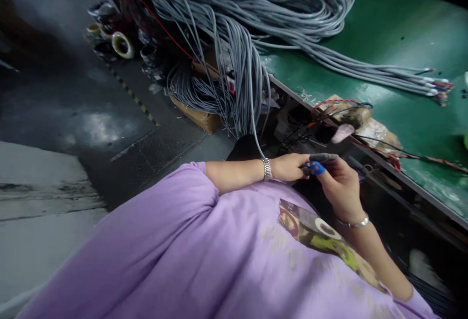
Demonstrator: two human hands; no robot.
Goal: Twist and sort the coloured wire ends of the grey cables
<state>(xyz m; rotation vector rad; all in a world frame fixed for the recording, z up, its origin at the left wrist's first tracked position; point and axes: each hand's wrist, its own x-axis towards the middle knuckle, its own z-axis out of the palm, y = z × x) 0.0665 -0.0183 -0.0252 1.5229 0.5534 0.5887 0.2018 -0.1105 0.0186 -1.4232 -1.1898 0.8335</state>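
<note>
My left hand (290, 167), with a metal watch on the wrist, is closed around a thin grey cable (255, 136). The cable runs up from my fingers to the hanging bundle of grey cables (237, 65). My right hand (340, 182), with a bracelet on the wrist, meets the left hand in front of my purple shirt. Its fingers pinch the cable's end (323, 157), and one fingertip wears a blue cover (317, 168). Both hands are just below the edge of the green worktable (383, 31).
Long grey cables with stripped coloured ends (437, 87) lie across the green table. Red and black wires and taped parts (351, 114) sit at the table's edge. Tape rolls (122, 45) and a cardboard box (199, 117) stand on the dark floor to the left.
</note>
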